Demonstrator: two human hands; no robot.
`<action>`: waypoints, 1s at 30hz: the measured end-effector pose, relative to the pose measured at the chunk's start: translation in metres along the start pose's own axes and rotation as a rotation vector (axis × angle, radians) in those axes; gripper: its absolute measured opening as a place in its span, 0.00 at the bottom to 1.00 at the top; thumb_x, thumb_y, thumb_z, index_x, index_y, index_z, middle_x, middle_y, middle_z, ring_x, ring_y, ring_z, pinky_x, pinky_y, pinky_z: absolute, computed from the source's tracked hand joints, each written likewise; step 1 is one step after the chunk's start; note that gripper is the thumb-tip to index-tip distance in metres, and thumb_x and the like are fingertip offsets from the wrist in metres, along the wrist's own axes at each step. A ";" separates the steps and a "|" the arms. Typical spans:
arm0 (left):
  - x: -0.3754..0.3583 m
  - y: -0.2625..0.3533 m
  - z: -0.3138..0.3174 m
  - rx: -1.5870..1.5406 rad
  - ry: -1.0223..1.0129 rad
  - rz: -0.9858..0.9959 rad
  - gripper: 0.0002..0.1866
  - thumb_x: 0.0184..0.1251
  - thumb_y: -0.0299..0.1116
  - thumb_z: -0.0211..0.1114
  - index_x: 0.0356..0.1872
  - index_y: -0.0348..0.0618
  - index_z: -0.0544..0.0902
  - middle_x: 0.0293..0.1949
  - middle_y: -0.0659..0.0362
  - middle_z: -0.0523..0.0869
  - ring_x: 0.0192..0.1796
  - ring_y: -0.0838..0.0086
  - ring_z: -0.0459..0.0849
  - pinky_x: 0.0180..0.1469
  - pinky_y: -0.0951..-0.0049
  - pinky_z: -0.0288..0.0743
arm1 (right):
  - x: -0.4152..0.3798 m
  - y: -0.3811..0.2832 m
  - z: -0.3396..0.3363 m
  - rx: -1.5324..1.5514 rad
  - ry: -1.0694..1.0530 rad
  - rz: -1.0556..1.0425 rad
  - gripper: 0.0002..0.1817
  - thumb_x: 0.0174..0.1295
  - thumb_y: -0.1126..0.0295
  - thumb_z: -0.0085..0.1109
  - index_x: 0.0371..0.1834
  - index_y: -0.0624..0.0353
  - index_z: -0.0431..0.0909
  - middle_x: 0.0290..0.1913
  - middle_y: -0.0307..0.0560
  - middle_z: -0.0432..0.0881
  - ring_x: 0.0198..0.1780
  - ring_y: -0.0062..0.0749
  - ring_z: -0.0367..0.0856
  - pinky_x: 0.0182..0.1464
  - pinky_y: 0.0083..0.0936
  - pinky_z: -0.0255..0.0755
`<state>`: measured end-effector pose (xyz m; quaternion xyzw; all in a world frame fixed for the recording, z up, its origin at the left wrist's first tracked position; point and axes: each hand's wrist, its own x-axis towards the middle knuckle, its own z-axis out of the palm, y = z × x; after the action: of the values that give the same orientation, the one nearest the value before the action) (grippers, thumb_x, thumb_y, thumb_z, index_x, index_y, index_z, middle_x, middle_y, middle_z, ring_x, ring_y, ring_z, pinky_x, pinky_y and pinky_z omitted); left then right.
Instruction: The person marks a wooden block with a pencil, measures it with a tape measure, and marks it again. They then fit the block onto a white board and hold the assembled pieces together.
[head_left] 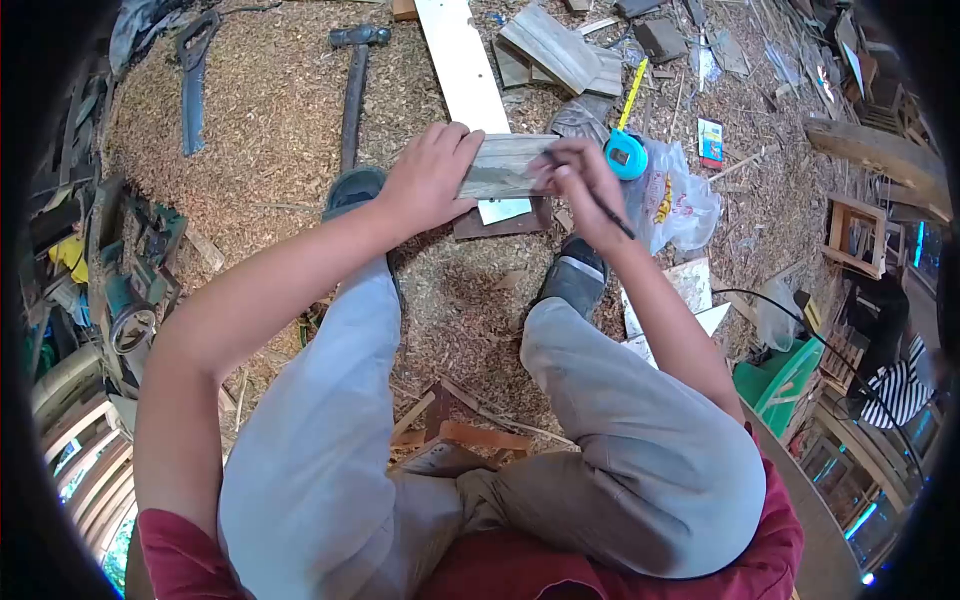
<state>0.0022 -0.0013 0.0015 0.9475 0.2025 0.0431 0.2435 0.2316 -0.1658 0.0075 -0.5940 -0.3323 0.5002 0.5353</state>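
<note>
A short greyish wooden board (500, 165) lies across a long pale plank (462, 70). My left hand (432, 172) grips the board's left end, thumb at its near edge and fingers over the far edge. At the right end, my right hand (585, 185) is closed around a thin dark stick-like tool (612, 217), probably a pencil; its tip is blurred near the board's surface. A turquoise tape measure (627, 155) with its yellow blade pulled out sits just right of my right hand. Beneath the plank is a dark brown block (500, 220).
A hammer (354, 95) and a handsaw (192, 85) lie on the shavings at the upper left. Wood offcuts (550, 48) are piled at the top. Plastic bags (685, 205), a green chair (780, 385) and a wooden beam (880, 160) are on the right.
</note>
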 end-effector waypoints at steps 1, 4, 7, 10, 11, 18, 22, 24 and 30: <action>0.000 0.000 -0.002 0.006 -0.012 -0.008 0.48 0.53 0.40 0.88 0.76 0.40 0.75 0.66 0.48 0.79 0.71 0.50 0.78 0.74 0.50 0.75 | -0.001 0.005 0.009 -0.021 -0.083 0.026 0.18 0.79 0.76 0.59 0.69 0.64 0.75 0.54 0.50 0.90 0.52 0.27 0.88 0.57 0.28 0.83; 0.002 0.003 -0.007 0.028 -0.042 -0.029 0.48 0.52 0.40 0.88 0.76 0.40 0.75 0.65 0.50 0.79 0.69 0.51 0.79 0.72 0.51 0.76 | -0.004 0.022 0.023 -0.149 -0.161 0.013 0.11 0.74 0.74 0.64 0.55 0.64 0.79 0.48 0.47 0.91 0.48 0.23 0.88 0.52 0.26 0.84; 0.004 0.004 -0.009 0.041 -0.068 -0.051 0.48 0.51 0.41 0.89 0.75 0.41 0.76 0.63 0.51 0.80 0.67 0.52 0.79 0.70 0.51 0.77 | 0.000 0.034 0.024 -0.204 -0.086 -0.054 0.10 0.68 0.71 0.70 0.42 0.61 0.77 0.35 0.40 0.89 0.37 0.18 0.84 0.40 0.26 0.79; 0.007 0.004 -0.008 0.055 -0.069 -0.043 0.48 0.50 0.41 0.89 0.74 0.42 0.76 0.62 0.52 0.80 0.66 0.52 0.79 0.70 0.51 0.77 | 0.001 0.032 0.013 -0.293 -0.133 -0.040 0.10 0.66 0.71 0.70 0.39 0.60 0.76 0.31 0.38 0.85 0.33 0.18 0.80 0.35 0.27 0.76; 0.006 0.003 -0.007 0.063 -0.066 -0.037 0.48 0.50 0.42 0.90 0.73 0.42 0.76 0.62 0.52 0.80 0.66 0.53 0.79 0.70 0.51 0.77 | 0.001 0.032 0.011 -0.329 -0.149 -0.035 0.11 0.65 0.71 0.70 0.38 0.61 0.76 0.30 0.38 0.83 0.32 0.18 0.79 0.34 0.27 0.75; 0.008 0.004 -0.008 0.083 -0.084 -0.046 0.47 0.47 0.41 0.90 0.72 0.41 0.78 0.61 0.52 0.80 0.65 0.52 0.79 0.69 0.51 0.77 | 0.004 0.029 0.014 -0.490 -0.196 -0.078 0.11 0.61 0.70 0.70 0.33 0.62 0.77 0.25 0.44 0.80 0.27 0.24 0.78 0.31 0.30 0.73; 0.009 0.004 -0.007 0.079 -0.096 -0.048 0.48 0.47 0.41 0.91 0.72 0.42 0.78 0.62 0.52 0.80 0.65 0.52 0.79 0.69 0.51 0.77 | 0.004 0.030 0.014 -0.529 -0.190 -0.074 0.11 0.59 0.69 0.70 0.33 0.63 0.78 0.26 0.48 0.81 0.26 0.31 0.80 0.32 0.33 0.75; 0.009 0.004 -0.007 0.080 -0.101 -0.051 0.48 0.47 0.41 0.91 0.72 0.42 0.78 0.62 0.52 0.80 0.65 0.52 0.79 0.69 0.51 0.77 | 0.004 0.030 0.015 -0.536 -0.191 -0.070 0.11 0.59 0.69 0.70 0.33 0.63 0.78 0.26 0.48 0.82 0.27 0.32 0.81 0.32 0.33 0.75; 0.008 0.004 -0.007 0.085 -0.101 -0.049 0.48 0.47 0.41 0.91 0.72 0.42 0.77 0.62 0.52 0.79 0.66 0.52 0.79 0.69 0.51 0.77 | 0.005 0.035 0.014 -0.533 -0.183 -0.090 0.11 0.59 0.68 0.70 0.33 0.63 0.78 0.25 0.49 0.81 0.27 0.33 0.81 0.32 0.34 0.75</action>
<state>0.0102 0.0019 0.0098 0.9528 0.2148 -0.0192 0.2137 0.2148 -0.1637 -0.0269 -0.6507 -0.5251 0.4226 0.3496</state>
